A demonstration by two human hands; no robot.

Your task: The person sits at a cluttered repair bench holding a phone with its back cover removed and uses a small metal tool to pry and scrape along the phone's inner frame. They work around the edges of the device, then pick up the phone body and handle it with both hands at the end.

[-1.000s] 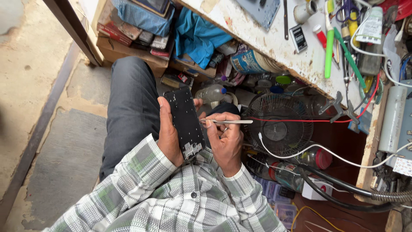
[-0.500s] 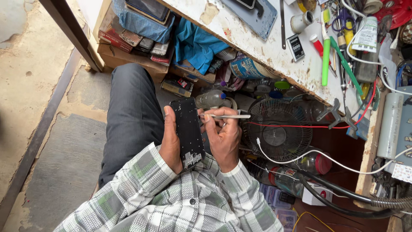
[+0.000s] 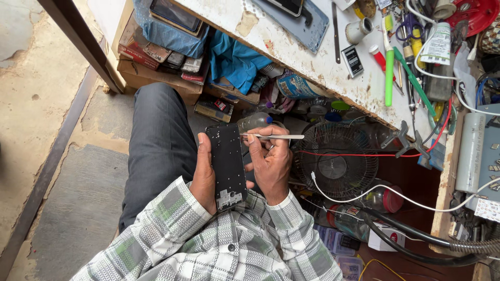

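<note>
Your left hand [image 3: 204, 174] grips the opened phone [image 3: 227, 166]; your right hand [image 3: 271, 166] pinches tweezers [image 3: 273, 137] at its edge. You seem mid-prying; the next move calls for gentle, steady pressure.

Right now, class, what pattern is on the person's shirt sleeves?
A grey, white and green check on the shirt sleeves, seen best in the head view.

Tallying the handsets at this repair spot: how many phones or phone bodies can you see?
3. An opened black phone body in the left hand; a dark phone on the grey mat on the bench; another on the blue bundle below. Clutter may hide more.
</note>
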